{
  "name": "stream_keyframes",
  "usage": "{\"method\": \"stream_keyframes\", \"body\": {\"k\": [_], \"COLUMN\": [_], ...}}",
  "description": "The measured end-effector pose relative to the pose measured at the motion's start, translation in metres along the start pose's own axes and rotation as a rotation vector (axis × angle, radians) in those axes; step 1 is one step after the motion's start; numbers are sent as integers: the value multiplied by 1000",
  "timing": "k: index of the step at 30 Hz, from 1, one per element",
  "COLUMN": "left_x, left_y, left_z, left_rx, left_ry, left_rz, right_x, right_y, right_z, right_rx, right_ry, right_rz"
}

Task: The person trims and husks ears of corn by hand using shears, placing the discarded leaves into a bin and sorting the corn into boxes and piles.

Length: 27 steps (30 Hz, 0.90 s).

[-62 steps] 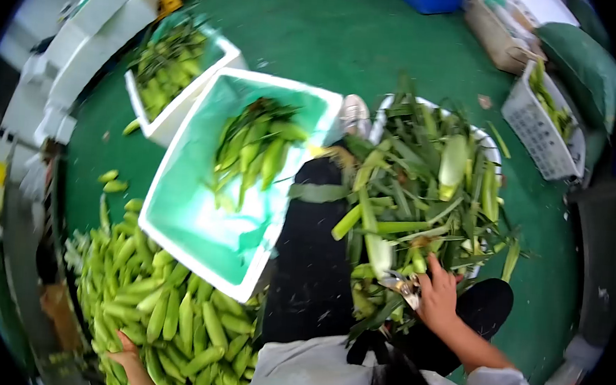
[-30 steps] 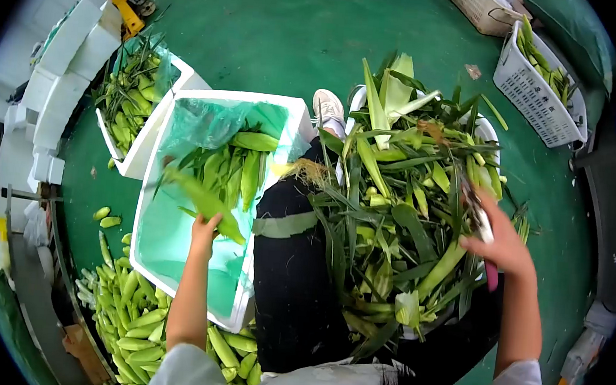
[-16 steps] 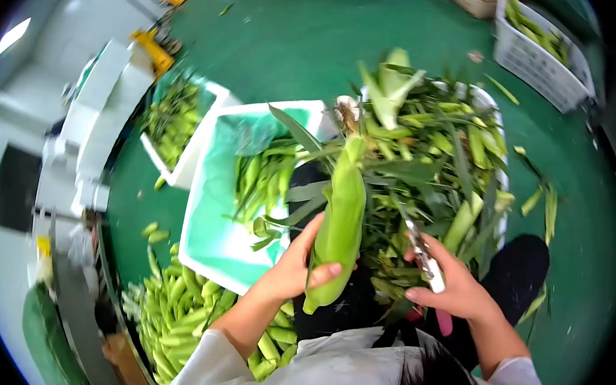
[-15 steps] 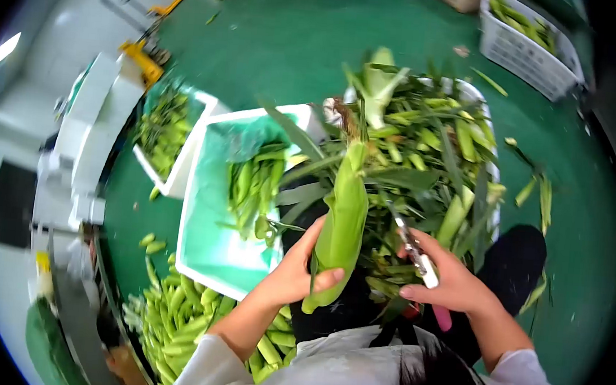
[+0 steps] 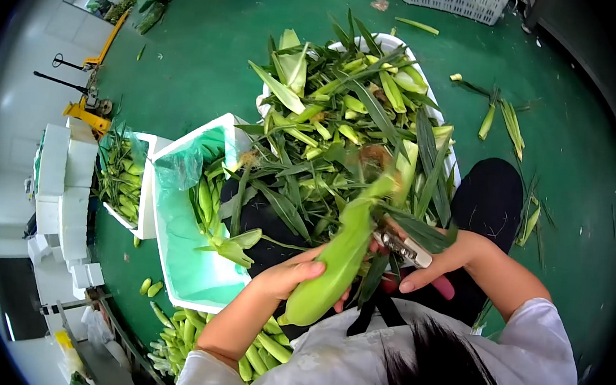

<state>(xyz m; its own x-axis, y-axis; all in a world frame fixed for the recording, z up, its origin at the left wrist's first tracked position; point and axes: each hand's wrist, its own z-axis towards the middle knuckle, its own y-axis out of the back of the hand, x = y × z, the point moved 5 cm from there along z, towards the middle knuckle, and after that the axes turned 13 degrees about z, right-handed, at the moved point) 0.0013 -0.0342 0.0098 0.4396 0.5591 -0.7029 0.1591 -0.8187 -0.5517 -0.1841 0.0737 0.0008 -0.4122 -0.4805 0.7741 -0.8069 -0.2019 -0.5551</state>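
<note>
1. White tub (image 5: 431,97), at twelve to one o'clock: heaped with cut husks and leaves.
2. Foam box (image 5: 193,270), green-lined, at eight to nine o'clock: some corn lies along its far right side; part of its floor shows bare.
3. Ear of corn (image 5: 327,270), at five o'clock, near the centre: half a second ago it stood almost upright; now it leans, its stem end pointing to one o'clock.
4. Left hand (image 5: 291,274): fingers grasping the ear's lower half, as in the last picture.
5. Right hand (image 5: 454,265), at four o'clock: fingers clasped around the shears; it has moved in from well apart.
6. Shears (image 5: 405,249), white and pink handled: now close against the ear's right edge, a leaf just above them. Contact cannot be told. Ear and blades together suggest trimming.
7. Writing: none legible on the box, the shears or the slotted white crate (image 5: 457,3) at one o'clock.
</note>
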Motion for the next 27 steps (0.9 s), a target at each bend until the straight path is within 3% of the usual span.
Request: {"method": "stream_keyframes", "body": {"k": [2, 4, 6, 9, 12, 15, 16, 19, 21, 23, 27], "left_x": [13, 22, 34, 31, 33, 41, 42, 38, 36, 31, 3], "left_y": [-9, -16, -22, -16, -3, -1, -5, -14, -17, -23, -10], "left_z": [10, 14, 16, 23, 26, 24, 22, 20, 22, 24, 26], "left_rx": [126, 253, 363, 288, 58, 157, 219, 390, 397, 378, 64], "left_ry": [59, 64, 50, 50, 7, 128, 137, 141, 134, 68, -90], "left_rz": [-173, -375, -583, -477, -483, -352, -433, -641, -672, -702, -274], "right_x": [23, 26, 19, -5, -21, -27, -29, -38, -38, -48, -49], "right_y": [-3, 6, 7, 12, 14, 16, 17, 10, 2, -1, 3], "right_z": [-4, -3, -5, -10, -15, -11, -12, -6, -3, -6, -16], "right_rx": [-27, -76, -61, -59, -72, -79, -83, -52, -50, -127, -444], "right_ry": [38, 268, 153, 64, 58, 277, 258, 141, 253, 136, 197], "right_rz": [-34, -417, -388, -249, -156, -398, -547, -247, -128, 188, 676]}}
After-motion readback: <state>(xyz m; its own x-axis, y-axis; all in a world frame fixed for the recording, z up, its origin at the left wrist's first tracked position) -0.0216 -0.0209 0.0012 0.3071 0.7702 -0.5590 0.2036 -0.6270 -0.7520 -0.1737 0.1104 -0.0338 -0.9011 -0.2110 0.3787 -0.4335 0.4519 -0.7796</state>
